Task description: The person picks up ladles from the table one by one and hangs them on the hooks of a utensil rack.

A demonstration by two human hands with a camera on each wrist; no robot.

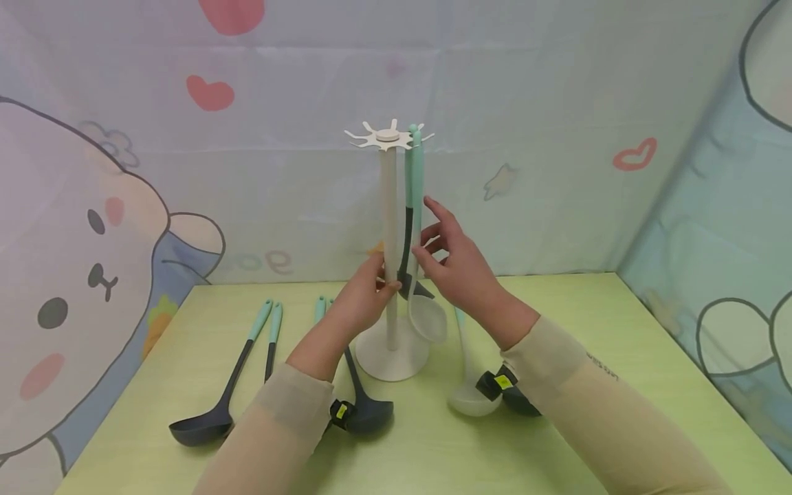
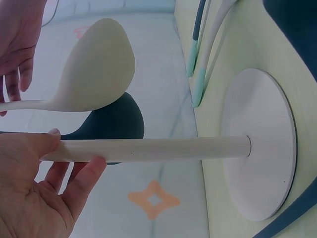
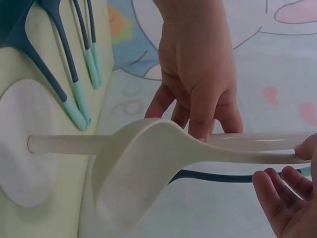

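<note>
A white utensil stand (image 1: 390, 227) rises from its round base (image 1: 392, 361) in the middle of the green table (image 1: 606, 323). My left hand (image 1: 379, 278) grips the pole (image 2: 158, 148) at mid-height between thumb and fingers. From the hooked top (image 1: 388, 137) hang a white spoon (image 1: 428, 320) with a teal handle and, behind it, a dark spoon (image 2: 116, 121). My right hand (image 1: 430, 234) hovers just right of these hanging handles with fingers spread and relaxed. Its thumb lies against the white handle (image 3: 237, 156) and it holds nothing.
Several utensils lie flat on the table around the base: a dark ladle (image 1: 201, 426) with a teal handle at the left, another dark ladle (image 1: 368, 412) near my left wrist, and a white ladle (image 1: 473, 399) beside my right wrist. Cartoon-print cloth walls enclose the table.
</note>
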